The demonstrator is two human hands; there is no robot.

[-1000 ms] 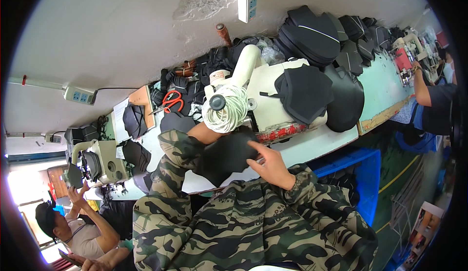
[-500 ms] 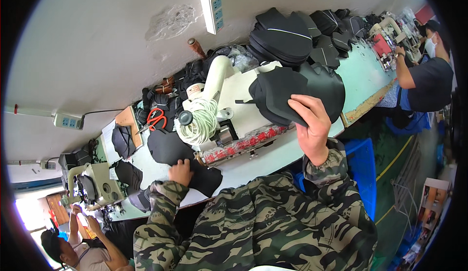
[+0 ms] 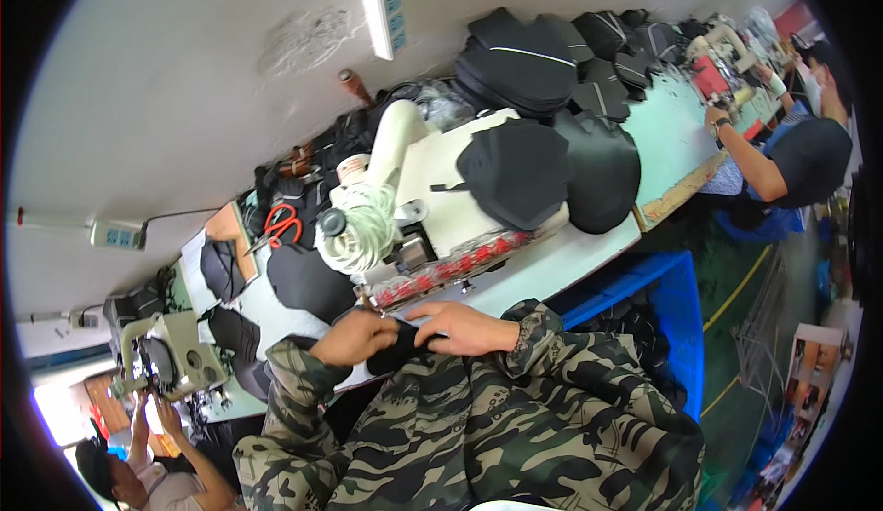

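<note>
Close in front of me, both hands are on a black fabric piece (image 3: pixel 394 355) at the table's front edge. My left hand (image 3: pixel 356 337) pinches its left side, fingers closed. From the other side my right hand (image 3: pixel 467 328) holds its right edge with thumb and fingers, the fingertips partly hidden. Just beyond them stands a cream sewing machine (image 3: pixel 391 148) with a coil of pale cord (image 3: pixel 357 235) hung on its head. On the machine's bed lies a pile of black cut panels (image 3: pixel 515 172), next to a smooth black panel (image 3: pixel 602 175).
Red-handled scissors (image 3: pixel 283 224) and another black panel (image 3: pixel 308 283) lie left of the machine. Stacked black panels (image 3: pixel 520 60) stand at the back. A blue crate (image 3: pixel 685 327) holding dark pieces is at my right. Co-workers sit at machines on both sides.
My right hand has left the pile on the machine bed and come down left to the black fabric piece. My left hand has lifted slightly, now pinching it. The view has shifted a little.
</note>
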